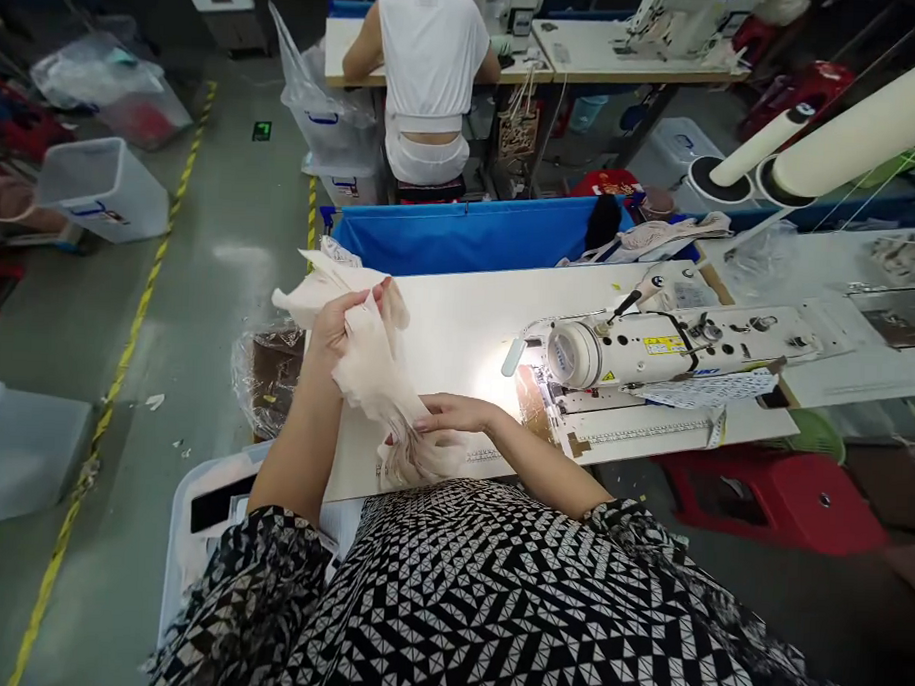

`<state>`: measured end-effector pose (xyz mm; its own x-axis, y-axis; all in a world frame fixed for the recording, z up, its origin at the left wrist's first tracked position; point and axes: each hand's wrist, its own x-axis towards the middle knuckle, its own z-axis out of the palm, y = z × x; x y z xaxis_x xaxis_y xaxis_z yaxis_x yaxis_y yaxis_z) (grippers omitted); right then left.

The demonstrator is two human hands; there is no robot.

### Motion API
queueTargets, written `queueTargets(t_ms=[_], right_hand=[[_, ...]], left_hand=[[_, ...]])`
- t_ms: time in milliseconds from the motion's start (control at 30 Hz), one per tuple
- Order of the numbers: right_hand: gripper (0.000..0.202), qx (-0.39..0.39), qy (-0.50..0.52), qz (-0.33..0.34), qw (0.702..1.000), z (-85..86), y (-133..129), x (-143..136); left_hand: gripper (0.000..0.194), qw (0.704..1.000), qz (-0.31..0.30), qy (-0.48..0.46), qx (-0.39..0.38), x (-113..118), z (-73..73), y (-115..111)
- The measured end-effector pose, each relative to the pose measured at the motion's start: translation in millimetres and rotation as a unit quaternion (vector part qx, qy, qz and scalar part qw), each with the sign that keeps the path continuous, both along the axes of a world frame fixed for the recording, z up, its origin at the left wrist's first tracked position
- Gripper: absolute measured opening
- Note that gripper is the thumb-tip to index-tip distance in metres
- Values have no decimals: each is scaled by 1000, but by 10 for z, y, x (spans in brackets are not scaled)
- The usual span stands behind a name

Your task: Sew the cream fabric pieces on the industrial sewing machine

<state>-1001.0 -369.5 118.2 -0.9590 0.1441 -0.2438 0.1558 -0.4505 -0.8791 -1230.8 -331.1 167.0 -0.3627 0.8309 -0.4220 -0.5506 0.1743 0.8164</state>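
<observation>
A soft cream-coloured piece of fabric (374,365) hangs bunched between my two hands, over the left end of the white sewing table (459,313). My left hand (345,319) is closed on its upper part, and some of the cloth spills out beyond the fingers to the left. Lower down, near the front edge, my right hand (451,415) pinches the gathered folds, its fingertips partly hidden in the cloth. To the right of both hands stands a white sewing machine (637,349), its lamp lighting the tabletop.
A blue cloth trough (461,233) runs along the table's far edge, with garments at its right end. Thread cones (765,144) rise at the right. A plastic tub (177,533) sits at my left, a red stool (789,500) at my right. A co-worker (433,72) sits ahead.
</observation>
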Motion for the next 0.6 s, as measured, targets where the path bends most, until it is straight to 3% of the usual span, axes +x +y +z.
queueTargets(t_ms=[133,300,433,600], right_hand=[[36,-42,-74,-61,995,-262,109,-180],[39,-55,-103,-47,992,-497,246,-330],[42,-57,-117,-31,991,-592,250,-390],[43,-59,-121,-29,990,-635,151,-516]], left_hand=[[25,999,-39,-34,-16,-155,253,212],[30,998,-46,-29,-7,-300,406,367],[26,997,-58,-44,-16,-449,332,484],[25,997,-58,-43,-35,-651,28,781]])
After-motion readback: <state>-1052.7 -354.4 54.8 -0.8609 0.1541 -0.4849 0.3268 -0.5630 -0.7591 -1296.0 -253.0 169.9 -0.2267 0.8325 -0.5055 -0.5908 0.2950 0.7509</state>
